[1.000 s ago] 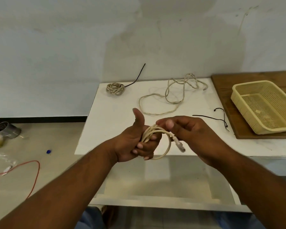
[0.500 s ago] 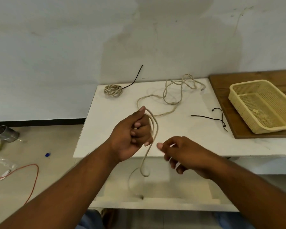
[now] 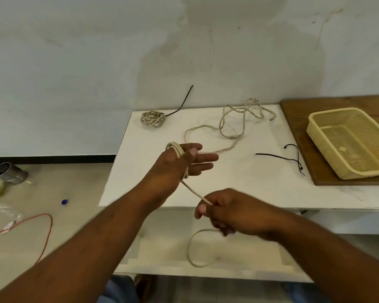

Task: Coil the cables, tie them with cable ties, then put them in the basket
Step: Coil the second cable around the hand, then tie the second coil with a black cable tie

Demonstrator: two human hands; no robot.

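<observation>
A beige cable [image 3: 177, 150] is wound in a few loops round my left hand [image 3: 173, 169], whose fingers point straight to the right above the white table [image 3: 239, 189]. One strand runs down from it to my right hand [image 3: 230, 212], which pinches it near the table's front edge. Below that hand the cable hangs in a loose loop [image 3: 192, 248]. A coiled cable [image 3: 152, 119] with a black tie lies at the back left. A loose beige cable [image 3: 239, 119] sprawls at the back middle. Black cable ties [image 3: 290, 158] lie right of centre. The yellow basket [image 3: 324, 149] holds no cables.
The basket stands on a wooden board [image 3: 302, 141] at the table's right end. On the floor to the left are a metal can [image 3: 7, 172], an orange cable [image 3: 45, 237] and a small blue cap [image 3: 64, 201]. A wall backs the table.
My left hand has straightened its fingers and now has the cable wound round it. My right hand has taken hold of the strand and drawn it down and right.
</observation>
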